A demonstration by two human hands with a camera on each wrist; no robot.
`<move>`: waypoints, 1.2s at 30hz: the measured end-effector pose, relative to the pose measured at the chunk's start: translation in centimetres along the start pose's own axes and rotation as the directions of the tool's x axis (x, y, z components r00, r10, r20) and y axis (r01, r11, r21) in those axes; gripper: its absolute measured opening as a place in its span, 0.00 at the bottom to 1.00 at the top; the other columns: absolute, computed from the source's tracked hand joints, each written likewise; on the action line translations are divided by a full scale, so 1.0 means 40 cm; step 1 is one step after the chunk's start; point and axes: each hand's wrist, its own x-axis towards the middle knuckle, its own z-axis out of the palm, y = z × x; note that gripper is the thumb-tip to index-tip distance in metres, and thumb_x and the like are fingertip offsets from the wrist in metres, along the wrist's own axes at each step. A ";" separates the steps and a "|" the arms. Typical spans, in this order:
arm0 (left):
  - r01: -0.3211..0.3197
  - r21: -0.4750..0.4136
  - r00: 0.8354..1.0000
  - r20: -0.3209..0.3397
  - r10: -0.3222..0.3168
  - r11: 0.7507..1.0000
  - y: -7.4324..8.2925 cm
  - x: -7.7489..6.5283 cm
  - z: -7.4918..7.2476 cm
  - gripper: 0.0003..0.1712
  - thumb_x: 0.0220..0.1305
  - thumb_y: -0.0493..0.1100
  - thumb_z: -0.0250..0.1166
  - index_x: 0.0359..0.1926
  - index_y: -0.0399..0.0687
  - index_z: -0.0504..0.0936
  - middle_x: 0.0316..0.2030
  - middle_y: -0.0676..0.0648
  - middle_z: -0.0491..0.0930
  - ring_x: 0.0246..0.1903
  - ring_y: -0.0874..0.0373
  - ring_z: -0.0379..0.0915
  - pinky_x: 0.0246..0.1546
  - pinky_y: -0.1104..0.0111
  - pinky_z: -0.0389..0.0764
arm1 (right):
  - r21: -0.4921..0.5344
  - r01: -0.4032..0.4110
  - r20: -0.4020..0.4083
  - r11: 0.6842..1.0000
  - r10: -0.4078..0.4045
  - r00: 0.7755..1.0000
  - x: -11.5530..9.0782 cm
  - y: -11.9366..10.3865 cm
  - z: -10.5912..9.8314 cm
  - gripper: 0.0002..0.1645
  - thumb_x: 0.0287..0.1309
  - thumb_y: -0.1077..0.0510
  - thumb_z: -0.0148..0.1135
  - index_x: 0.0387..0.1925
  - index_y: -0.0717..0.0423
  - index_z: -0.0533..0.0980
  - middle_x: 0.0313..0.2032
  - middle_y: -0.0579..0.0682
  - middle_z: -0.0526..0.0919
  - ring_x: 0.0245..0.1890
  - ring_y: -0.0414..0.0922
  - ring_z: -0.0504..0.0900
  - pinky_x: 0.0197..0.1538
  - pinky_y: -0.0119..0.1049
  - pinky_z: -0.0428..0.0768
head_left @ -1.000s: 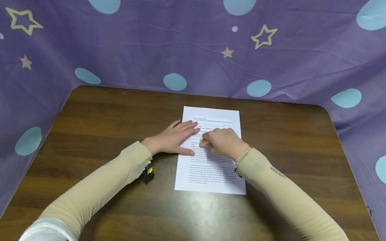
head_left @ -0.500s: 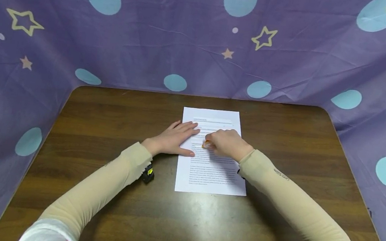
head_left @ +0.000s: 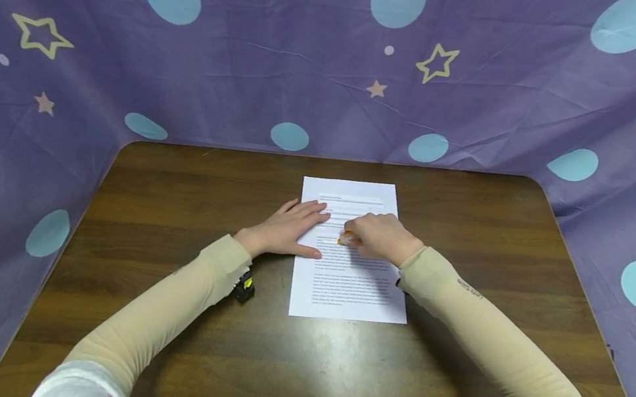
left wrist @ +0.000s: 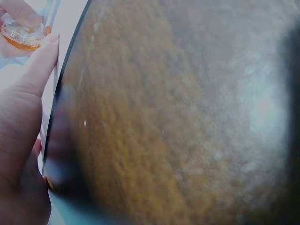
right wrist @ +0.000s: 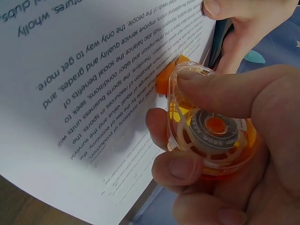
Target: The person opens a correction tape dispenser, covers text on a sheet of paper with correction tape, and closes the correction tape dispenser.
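Observation:
A printed sheet of paper (head_left: pixel 350 295) lies on the brown wooden table (head_left: pixel 174 353). My left hand (head_left: pixel 287 226) rests with spread fingers on the sheet's left edge, thumb straight. My right hand (head_left: pixel 381 236) grips a correction tape (right wrist: pixel 215 126), a clear round dispenser with orange and yellow parts and a spool inside. Thumb and curled fingers hold its two sides in the right wrist view. Its orange tip (right wrist: pixel 169 75) is right at the printed lines. In the left wrist view, the correction tape (left wrist: pixel 21 35) shows just beyond my left thumb (left wrist: pixel 40 65).
A purple curtain (head_left: pixel 238 69) with stars and pale blue ovals hangs behind and beside the table. A small black device with a yellow mark (head_left: pixel 245 285) sits at the left wrist. Beige sleeves cover both forearms.
My right hand has moved slightly to the right across the sheet with the correction tape. The left hand and the sheet have stayed in place.

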 end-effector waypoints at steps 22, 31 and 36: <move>-0.002 -0.009 1.000 -0.009 0.002 1.000 -0.008 0.000 0.008 0.54 0.66 0.70 0.65 0.82 0.48 0.58 0.83 0.43 0.49 0.82 0.46 0.41 0.79 0.44 0.38 | -0.032 -0.037 0.003 0.999 0.037 0.999 -0.038 0.032 -0.012 0.05 0.59 0.62 0.69 0.31 0.49 0.81 0.25 0.45 0.80 0.24 0.44 0.75 0.26 0.47 0.78; 0.010 0.002 1.000 0.000 -0.010 1.000 -0.004 0.004 0.005 0.55 0.66 0.71 0.66 0.82 0.49 0.58 0.83 0.44 0.48 0.82 0.47 0.41 0.79 0.45 0.39 | -0.024 -0.051 -0.004 0.998 0.051 0.999 -0.058 0.060 -0.008 0.08 0.58 0.65 0.66 0.29 0.48 0.79 0.25 0.45 0.79 0.23 0.45 0.74 0.25 0.47 0.77; 0.010 -0.002 1.000 -0.001 -0.010 1.000 -0.002 0.004 0.005 0.55 0.66 0.71 0.66 0.82 0.48 0.59 0.83 0.44 0.49 0.82 0.46 0.42 0.79 0.45 0.40 | -0.015 -0.067 0.000 0.998 0.067 0.998 -0.073 0.077 -0.003 0.08 0.58 0.65 0.65 0.30 0.48 0.79 0.26 0.45 0.80 0.24 0.45 0.73 0.24 0.47 0.75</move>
